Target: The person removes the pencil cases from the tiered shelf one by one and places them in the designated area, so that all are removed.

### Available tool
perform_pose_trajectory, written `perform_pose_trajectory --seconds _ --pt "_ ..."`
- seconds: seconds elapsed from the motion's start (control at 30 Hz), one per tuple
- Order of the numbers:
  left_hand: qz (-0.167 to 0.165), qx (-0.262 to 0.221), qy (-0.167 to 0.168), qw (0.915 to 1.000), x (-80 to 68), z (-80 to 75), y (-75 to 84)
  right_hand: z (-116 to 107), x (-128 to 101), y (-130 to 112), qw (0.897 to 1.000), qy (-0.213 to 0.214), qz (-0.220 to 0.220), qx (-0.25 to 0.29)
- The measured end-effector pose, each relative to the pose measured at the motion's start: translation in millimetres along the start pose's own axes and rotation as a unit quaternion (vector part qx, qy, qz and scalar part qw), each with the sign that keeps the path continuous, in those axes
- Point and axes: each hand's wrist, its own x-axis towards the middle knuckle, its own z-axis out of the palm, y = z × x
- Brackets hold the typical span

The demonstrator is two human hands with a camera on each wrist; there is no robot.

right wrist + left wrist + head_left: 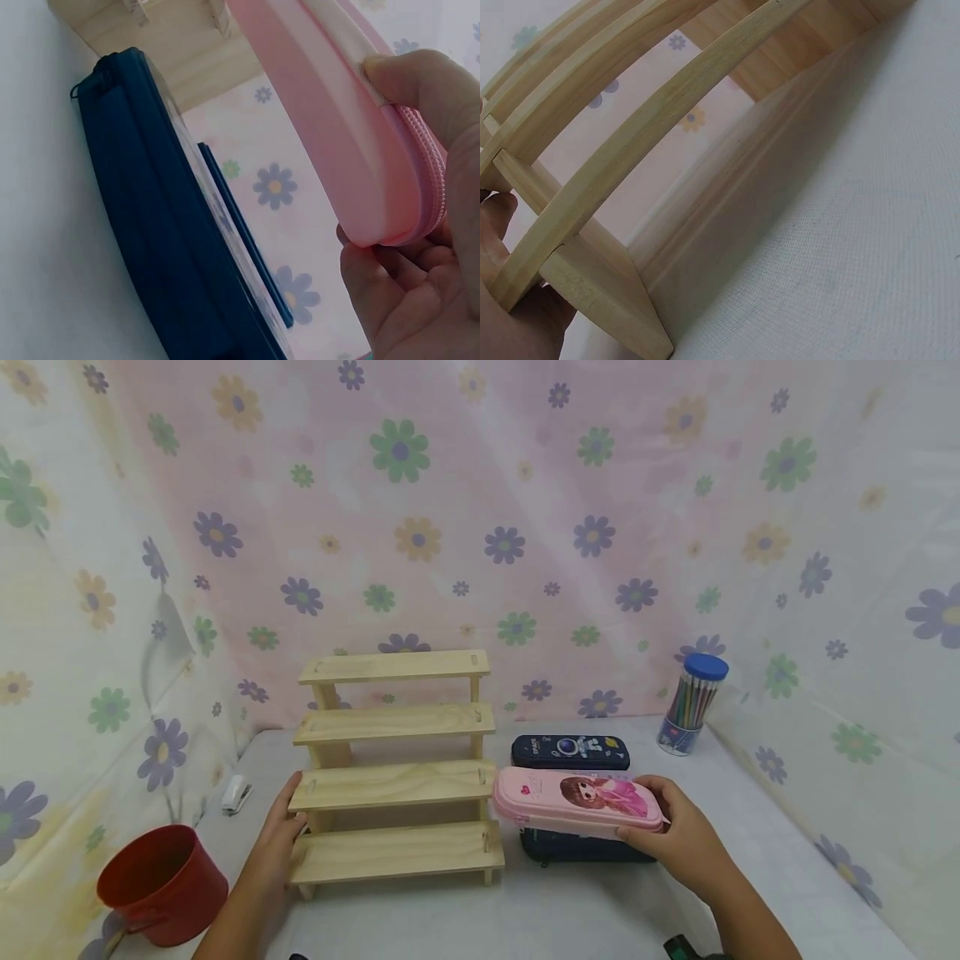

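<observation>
My right hand [686,839] pinches the pink pencil case [577,800] by its end; it could tip. My left hand [281,835] rests flat against the wooden rack [393,785].

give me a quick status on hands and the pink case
Left hand braces wooden stepped shelf. Right hand holds pink pencil case off the table, above a dark case.

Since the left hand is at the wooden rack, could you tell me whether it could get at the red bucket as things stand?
Probably yes: the left hand only rests against the wooden rack, and the red bucket stands beside it with nothing between.
</observation>
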Motion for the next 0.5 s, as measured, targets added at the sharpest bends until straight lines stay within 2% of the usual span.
perform_pose_trajectory --seconds 0.17,0.5 --pt "0.014 0.003 -0.007 0.9999 -0.6 -0.5 -0.9 -11 -6 6 1.000 -0.014 0.004 0.000" --pt "0.015 -0.006 -0.006 0.9998 -0.1 -1.2 -3.3 -23 -16 22 0.998 -0.059 0.021 -0.013"
